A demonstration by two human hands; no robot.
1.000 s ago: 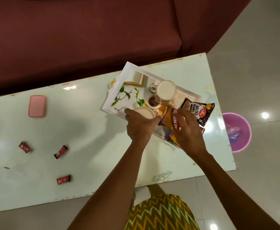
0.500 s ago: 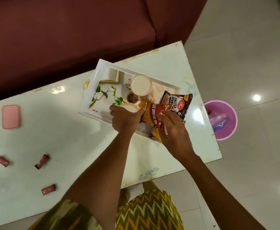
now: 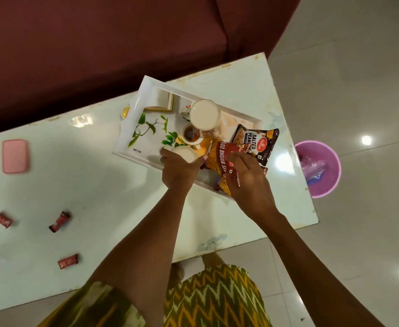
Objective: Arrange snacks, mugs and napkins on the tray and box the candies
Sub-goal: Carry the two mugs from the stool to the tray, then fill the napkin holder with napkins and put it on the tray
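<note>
A white tray with a leaf print sits on the pale table. My left hand grips a white mug at the tray's near edge. My right hand holds an orange and red snack packet over the tray's near right part. A dark salted peanuts packet lies beyond it. A second white mug stands in the tray's middle. Three red wrapped candies lie on the table at the left. A pink box sits at the far left.
A maroon sofa runs along the table's far side. A pink bin with a plastic bag stands on the tiled floor right of the table. A small yellow object lies by the tray's far left corner.
The view has shifted, so the tray sits differently in frame. Both hands keep the same hold on the mug and the snack packet; the packet has tilted slightly.
</note>
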